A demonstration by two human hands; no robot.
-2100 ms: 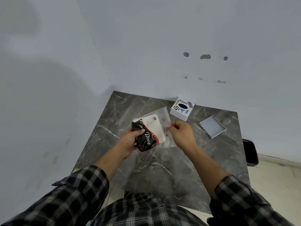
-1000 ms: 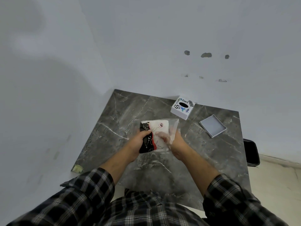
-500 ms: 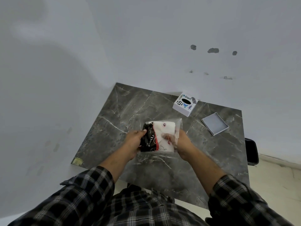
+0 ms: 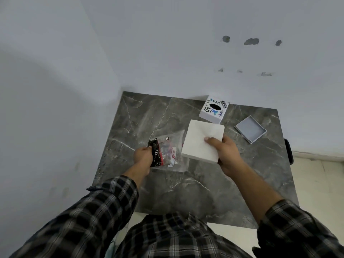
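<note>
My right hand (image 4: 226, 155) grips a white square stack of napkins (image 4: 202, 140) by its near right corner, thumb on top, and holds it above the table. My left hand (image 4: 143, 158) holds the left end of a clear plastic wrapper (image 4: 170, 151) with black, red and white print. The wrapper looks flat and lies just left of the napkins, over the grey marble table (image 4: 186, 187).
A white printed box (image 4: 214, 109) with a dark oval hole in its top stands at the back of the table. A shallow grey lid or tray (image 4: 250, 129) lies at the back right. White walls close in behind and at the left. A dark object (image 4: 288, 151) sits past the right edge.
The white napkin stack was inside the wrapper between both hands. My right hand has drawn it out to the right, and the wrapper stays in my left hand.
</note>
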